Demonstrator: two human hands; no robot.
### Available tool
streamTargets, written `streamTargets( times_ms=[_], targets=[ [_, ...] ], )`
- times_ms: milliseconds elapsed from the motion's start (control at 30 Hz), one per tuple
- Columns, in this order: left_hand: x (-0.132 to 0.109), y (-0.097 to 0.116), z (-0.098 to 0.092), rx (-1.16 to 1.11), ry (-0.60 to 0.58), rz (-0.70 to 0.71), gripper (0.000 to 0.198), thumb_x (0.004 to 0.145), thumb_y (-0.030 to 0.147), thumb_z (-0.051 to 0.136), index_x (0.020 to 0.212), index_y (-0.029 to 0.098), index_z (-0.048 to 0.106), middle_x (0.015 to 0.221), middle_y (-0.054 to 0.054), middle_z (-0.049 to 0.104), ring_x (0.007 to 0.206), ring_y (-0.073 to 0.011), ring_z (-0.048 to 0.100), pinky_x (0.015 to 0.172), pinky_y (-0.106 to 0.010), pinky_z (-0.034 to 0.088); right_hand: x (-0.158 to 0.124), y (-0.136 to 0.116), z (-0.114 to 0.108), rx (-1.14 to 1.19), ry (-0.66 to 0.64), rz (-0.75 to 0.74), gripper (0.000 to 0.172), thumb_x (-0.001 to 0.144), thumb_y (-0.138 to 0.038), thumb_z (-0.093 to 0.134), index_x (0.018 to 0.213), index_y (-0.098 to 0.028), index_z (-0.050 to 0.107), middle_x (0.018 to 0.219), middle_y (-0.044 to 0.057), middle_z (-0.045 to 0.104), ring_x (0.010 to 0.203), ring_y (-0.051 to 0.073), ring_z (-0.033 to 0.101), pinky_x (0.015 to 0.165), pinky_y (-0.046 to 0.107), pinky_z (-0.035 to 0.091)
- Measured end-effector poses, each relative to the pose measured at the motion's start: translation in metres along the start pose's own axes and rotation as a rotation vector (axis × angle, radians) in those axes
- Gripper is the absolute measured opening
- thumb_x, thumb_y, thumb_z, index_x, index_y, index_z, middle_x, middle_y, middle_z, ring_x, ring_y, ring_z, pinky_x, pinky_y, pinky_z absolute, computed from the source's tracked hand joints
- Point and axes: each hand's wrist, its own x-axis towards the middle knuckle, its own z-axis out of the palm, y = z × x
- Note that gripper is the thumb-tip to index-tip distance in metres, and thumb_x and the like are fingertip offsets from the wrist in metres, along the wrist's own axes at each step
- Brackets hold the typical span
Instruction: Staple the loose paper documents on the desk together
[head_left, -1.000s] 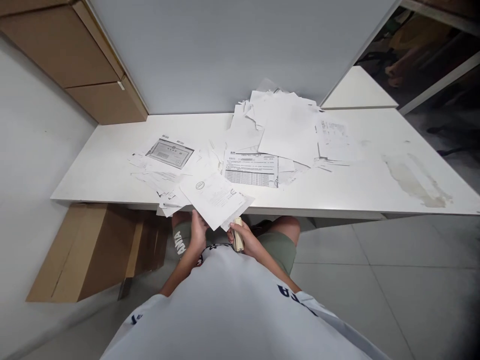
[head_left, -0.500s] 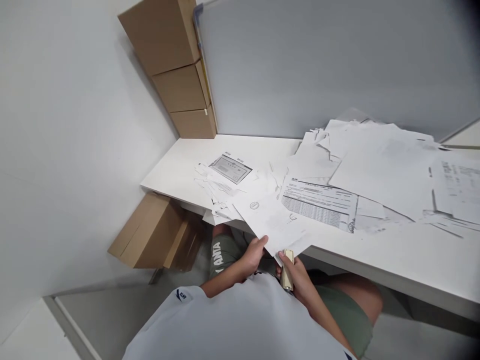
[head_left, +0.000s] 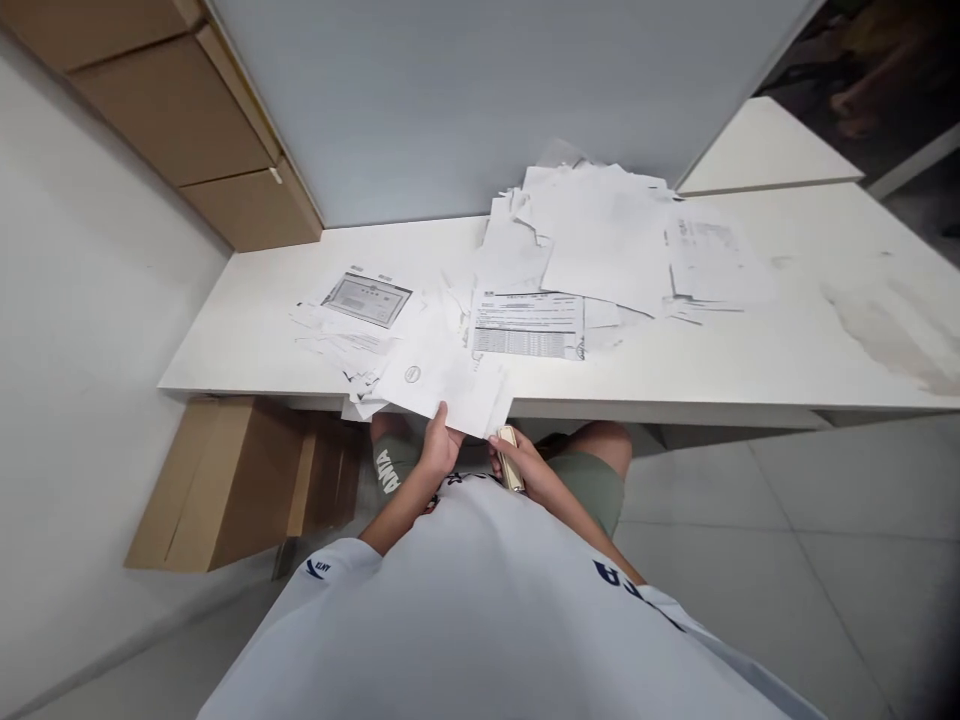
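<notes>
While the left hand (head_left: 439,447) has its grip closed on the near edge of a stamped sheet (head_left: 442,385), the right hand (head_left: 521,468) has its grip closed around a small beige stapler (head_left: 510,455), just beside that sheet's corner. Both hands sit below the front edge of the white tabletop (head_left: 247,345), over the person's lap. The sheet sticks out past that edge, on top of other loose papers. Farther back lie a printed form (head_left: 529,325), a bordered page (head_left: 366,298) and a big messy paper pile (head_left: 600,235). Brown cardboard boxes (head_left: 217,170) stand at the left.
</notes>
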Motion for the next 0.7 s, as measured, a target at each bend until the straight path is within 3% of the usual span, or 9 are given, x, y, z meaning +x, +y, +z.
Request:
streamTargets(
  times_ms=[167, 400, 533, 700],
  targets=[
    [-0.004, -0.012, 0.008, 0.04, -0.006, 0.103, 0.046, 0.093, 0.037, 0.06, 0.132, 0.012, 0.059, 0.141, -0.016, 0.058, 0.133, -0.0254, 0.053, 0.112, -0.037, 0.042, -0.005, 0.002, -0.009, 0.063, -0.072, 0.039, 0.055, 0.059, -0.055, 0.083, 0.091, -0.02, 0.055, 0.065, -0.006, 0.056, 0.046, 0.008, 0.048, 0.042, 0.022, 0.038],
    [-0.014, -0.015, 0.014, 0.121, 0.103, 0.118, 0.044, 0.086, 0.024, 0.07, 0.128, 0.013, 0.062, 0.134, -0.014, 0.063, 0.129, -0.0255, 0.057, 0.11, -0.036, 0.046, 0.0, 0.003, -0.005, 0.047, -0.071, 0.011, 0.054, 0.058, -0.058, 0.083, 0.079, -0.02, 0.05, 0.064, -0.005, 0.056, 0.045, 0.008, 0.049, 0.042, 0.022, 0.036],
    [-0.018, -0.015, 0.016, 0.137, 0.143, 0.164, 0.043, 0.086, 0.027, 0.071, 0.126, 0.015, 0.063, 0.134, -0.013, 0.064, 0.13, -0.0261, 0.055, 0.109, -0.036, 0.046, 0.003, 0.002, -0.002, -0.032, -0.079, 0.052, 0.053, 0.057, -0.056, 0.084, 0.078, -0.02, 0.051, 0.062, -0.005, 0.056, 0.045, 0.009, 0.05, 0.042, 0.023, 0.034],
    [-0.018, -0.013, 0.013, 0.181, 0.112, 0.134, 0.045, 0.083, 0.03, 0.073, 0.124, 0.015, 0.064, 0.132, -0.013, 0.065, 0.126, -0.0269, 0.059, 0.108, -0.038, 0.047, 0.004, -0.002, 0.001, -0.096, -0.164, 0.025, 0.044, 0.062, -0.051, 0.082, 0.071, -0.019, 0.053, 0.057, -0.005, 0.055, 0.044, 0.009, 0.048, 0.042, 0.022, 0.032]
  ],
)
